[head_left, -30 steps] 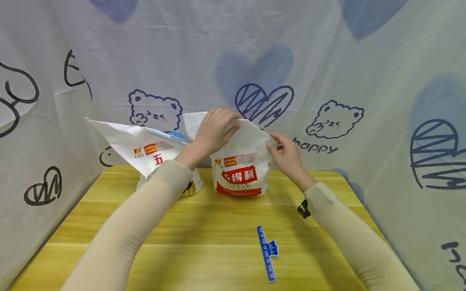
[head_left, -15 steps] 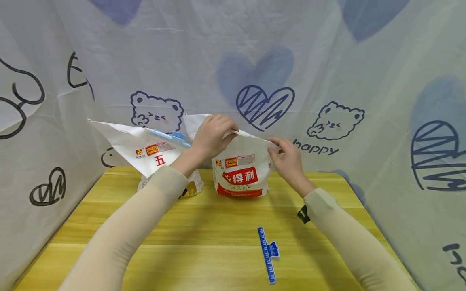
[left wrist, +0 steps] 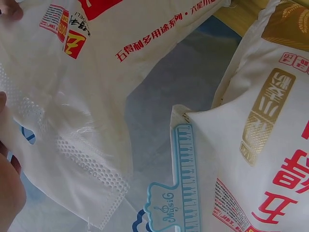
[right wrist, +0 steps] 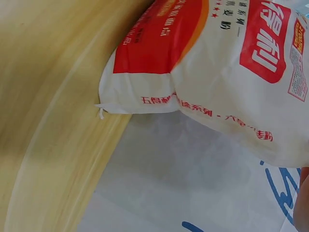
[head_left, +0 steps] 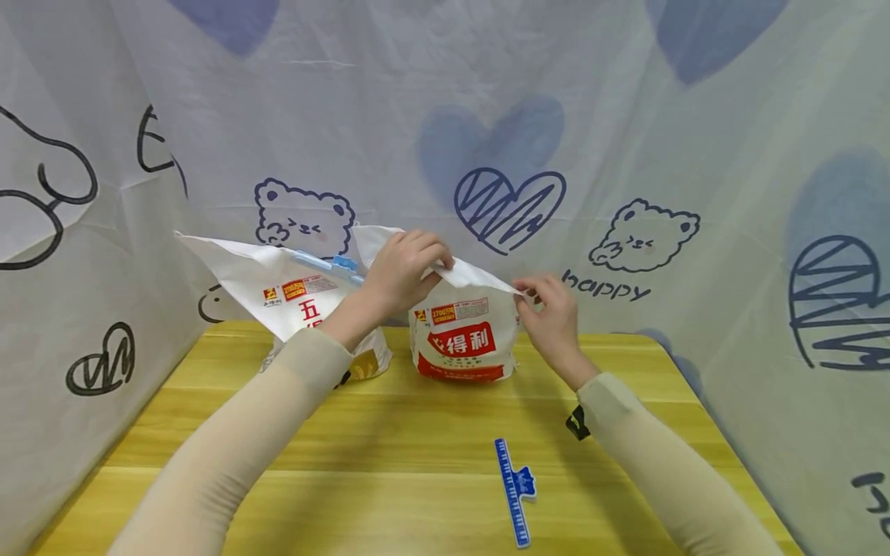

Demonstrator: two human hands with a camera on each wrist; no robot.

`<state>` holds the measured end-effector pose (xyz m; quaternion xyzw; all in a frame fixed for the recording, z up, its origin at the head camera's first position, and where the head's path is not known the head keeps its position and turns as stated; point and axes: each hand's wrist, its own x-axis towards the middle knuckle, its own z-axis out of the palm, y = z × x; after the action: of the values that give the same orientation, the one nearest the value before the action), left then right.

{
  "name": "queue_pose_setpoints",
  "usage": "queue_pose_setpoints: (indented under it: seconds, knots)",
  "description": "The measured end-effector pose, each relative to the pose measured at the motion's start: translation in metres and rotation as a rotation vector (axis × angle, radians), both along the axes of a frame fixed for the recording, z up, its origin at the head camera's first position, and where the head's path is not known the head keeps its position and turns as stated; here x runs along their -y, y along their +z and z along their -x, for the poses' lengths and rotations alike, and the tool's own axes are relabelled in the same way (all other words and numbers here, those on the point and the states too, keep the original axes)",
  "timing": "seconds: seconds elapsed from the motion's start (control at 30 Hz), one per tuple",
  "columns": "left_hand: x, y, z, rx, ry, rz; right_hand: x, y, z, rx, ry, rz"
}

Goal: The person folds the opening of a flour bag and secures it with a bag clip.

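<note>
A white flour bag [head_left: 462, 340] with red labels stands at the back of the table. My left hand [head_left: 409, 266] grips its top edge left of the middle, fingers over the fold and thumb in front. At the right end of that edge, my right hand [head_left: 551, 316] pinches the corner between thumb and fingers. The bag's top slopes down to the right, folded over toward me. In the left wrist view, a dotted seam and a hole show in the upper part of the bag [left wrist: 72, 111]. The right wrist view shows its lower side [right wrist: 217, 82] above the wood.
To the left, a second white flour bag [head_left: 239, 274] leans, with a light blue piano-key clip [left wrist: 186, 164] across its top. A dark blue ruler-like clip [head_left: 513, 490] lies on the wooden table [head_left: 389, 479]. Printed white cloth [head_left: 389, 93] hangs behind and at both sides.
Both hands have come down a little, and the bag's top edge has folded lower toward me. My right hand's pinch has tightened at the corner. The dark blue clip stays put.
</note>
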<state>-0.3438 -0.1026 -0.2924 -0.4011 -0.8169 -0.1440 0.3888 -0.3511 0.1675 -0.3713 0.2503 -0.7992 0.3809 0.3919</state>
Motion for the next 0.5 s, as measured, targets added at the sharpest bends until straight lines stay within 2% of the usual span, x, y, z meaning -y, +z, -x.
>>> queue_pose_setpoints:
  seconds: [0.17,0.37,0.5]
  knots:
    - [0.001,0.000,0.000,0.021,-0.019,-0.003,0.000,-0.006,-0.003,-0.035,0.002,-0.027]
    - [0.003,0.002,-0.001,0.090,-0.054,0.003,0.000,-0.013,-0.001,-0.086,0.037,-0.053]
    - [0.003,0.003,-0.002,0.131,-0.031,0.019,0.000,-0.014,0.000,-0.062,0.035,-0.064]
